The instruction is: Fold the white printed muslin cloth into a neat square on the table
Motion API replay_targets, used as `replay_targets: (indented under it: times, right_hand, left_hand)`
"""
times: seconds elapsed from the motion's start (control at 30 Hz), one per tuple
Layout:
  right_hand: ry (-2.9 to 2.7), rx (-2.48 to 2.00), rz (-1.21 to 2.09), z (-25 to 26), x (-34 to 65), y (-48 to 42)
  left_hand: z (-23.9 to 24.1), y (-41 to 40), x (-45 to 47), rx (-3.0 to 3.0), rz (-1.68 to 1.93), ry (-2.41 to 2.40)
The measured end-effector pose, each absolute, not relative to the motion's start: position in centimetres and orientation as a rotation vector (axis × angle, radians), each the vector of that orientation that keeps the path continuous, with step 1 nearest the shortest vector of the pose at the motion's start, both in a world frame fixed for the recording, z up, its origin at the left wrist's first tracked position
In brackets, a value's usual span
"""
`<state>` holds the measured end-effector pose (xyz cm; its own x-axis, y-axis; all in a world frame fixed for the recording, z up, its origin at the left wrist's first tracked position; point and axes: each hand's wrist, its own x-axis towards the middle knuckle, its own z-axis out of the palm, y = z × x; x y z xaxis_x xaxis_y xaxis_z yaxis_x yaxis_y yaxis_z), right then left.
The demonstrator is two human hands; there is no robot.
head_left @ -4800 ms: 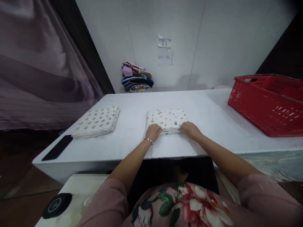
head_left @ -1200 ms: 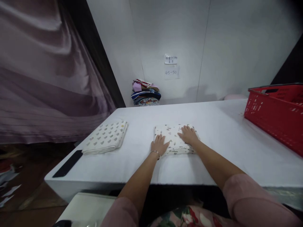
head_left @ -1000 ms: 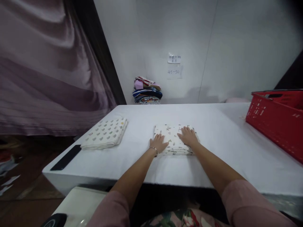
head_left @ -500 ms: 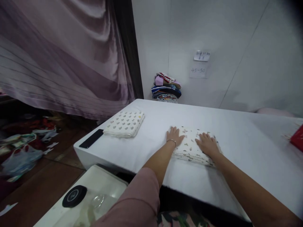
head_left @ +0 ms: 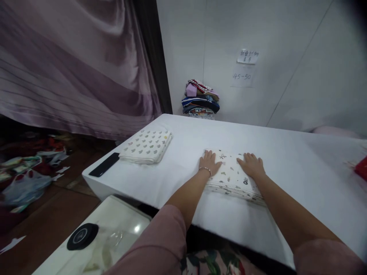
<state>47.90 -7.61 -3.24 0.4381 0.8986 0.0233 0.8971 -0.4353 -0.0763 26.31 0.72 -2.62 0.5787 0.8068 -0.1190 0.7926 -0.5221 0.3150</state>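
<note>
A folded white cloth with small scattered prints (head_left: 229, 173) lies in several layers on the white table (head_left: 177, 183). My left hand (head_left: 210, 163) rests flat on its left side, fingers spread, a bracelet round the wrist. On its upper right side my right hand (head_left: 252, 166) lies open, palm down, with the thumb pointing inward. Neither hand grips the fabric. Farther left on the table is a second folded white cloth with rows of grey motifs (head_left: 147, 147).
A black phone-like slab (head_left: 104, 164) lies at the table's left edge. Folded fabrics (head_left: 200, 99) are stacked by the wall. A white surface with a round black object (head_left: 82, 236) stands at lower left. Something red (head_left: 361, 167) shows at far right. Bags and cloths (head_left: 27, 187) litter the floor.
My right hand has shifted toward the cloth's far right edge, uncovering more of the print. My left hand stays on the left side. The view has tilted slightly.
</note>
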Motion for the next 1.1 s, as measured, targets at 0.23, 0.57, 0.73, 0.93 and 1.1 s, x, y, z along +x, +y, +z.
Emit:
replay_targets:
  times: [0.23, 0.57, 0.73, 0.93, 1.1]
  right_hand:
    - [-1.635, -2.529, 0.068, -3.3, 48.0, -7.7]
    - [-1.897, -2.298, 0.033, -1.3, 43.7, -11.3]
    - [-1.925, -2.303, 0.020, -6.1, 44.4, -13.4]
    - [-2.035, -2.106, -0.050, -10.2, 47.7, -11.8]
    - [-2.052, -1.858, -0.110, -12.6, 49.8, -11.0]
  left_hand:
    - [-2.9, 1.0, 26.2, 2.433, 0.154, 1.250]
    - [-2.4, 0.2, 26.4, 2.446, 0.152, 1.288]
    - [-1.7, -0.6, 26.2, 2.466, 0.100, 1.279]
    - [-0.4, -0.5, 26.8, 2.449, -0.014, 1.269]
    - [-1.6, -3.4, 25.5, 2.555, 0.149, 1.102]
